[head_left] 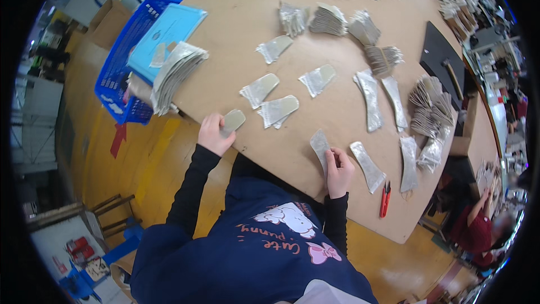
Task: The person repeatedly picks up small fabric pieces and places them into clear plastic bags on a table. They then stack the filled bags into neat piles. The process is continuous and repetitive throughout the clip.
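At the far left, a blue basket point(109, 87) carries a light-blue folder point(181, 18), with a stack of thin, pale pieces point(183, 65) just beside it at the counter point(219, 45) edge. Next, the left forearm point(191, 188), in a black sleeve, slants up and to the right. It ends in the left grip point(215, 135) at the counter's near edge, thumb and fingers closed on the lower end of a short, round-ended piece point(234, 119); the rest of that piece juts out toward the upper right. Whether it touches the counter, I cannot tell. Similar short pieces point(279, 111) lie flat farther in, some overlapping.

The right forearm point(336, 219) rises almost straight from below. The right grip point(340, 173) has its fingers curled and its thumb drawn in, pinching one edge of a long, narrow-waisted piece point(319, 145), whose free end points away from the body, tipped slightly left. To its right lie loose long pieces point(368, 168), red snips point(385, 200) and, farther over, a heap of bundled pieces point(432, 107).
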The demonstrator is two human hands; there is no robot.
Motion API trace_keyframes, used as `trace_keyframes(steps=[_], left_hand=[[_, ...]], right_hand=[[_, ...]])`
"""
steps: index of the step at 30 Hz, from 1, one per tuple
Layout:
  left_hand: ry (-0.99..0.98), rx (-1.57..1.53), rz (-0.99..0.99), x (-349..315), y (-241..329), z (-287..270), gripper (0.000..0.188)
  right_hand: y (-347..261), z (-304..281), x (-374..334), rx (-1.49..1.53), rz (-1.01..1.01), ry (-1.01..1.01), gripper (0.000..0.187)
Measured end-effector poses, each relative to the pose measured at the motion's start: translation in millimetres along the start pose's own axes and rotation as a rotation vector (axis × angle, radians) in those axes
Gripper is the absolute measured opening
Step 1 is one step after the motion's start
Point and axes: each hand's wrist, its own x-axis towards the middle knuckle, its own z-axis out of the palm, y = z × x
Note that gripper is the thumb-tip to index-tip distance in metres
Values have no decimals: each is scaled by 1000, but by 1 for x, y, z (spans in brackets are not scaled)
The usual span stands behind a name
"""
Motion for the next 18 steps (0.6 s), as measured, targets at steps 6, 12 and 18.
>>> trace_keyframes(steps=[6,12,18], left_hand=[[-442,-542,363,-15,83,4,27],[-711,-617,701,19,119,67,14],[-472,-360,863,68,141,96,22]], right_hand=[[-2,-38,-5,502,165,246,16],[-9,-73,-10,606,116,400,13],[-18,-87,-30,586,146,426,13]])
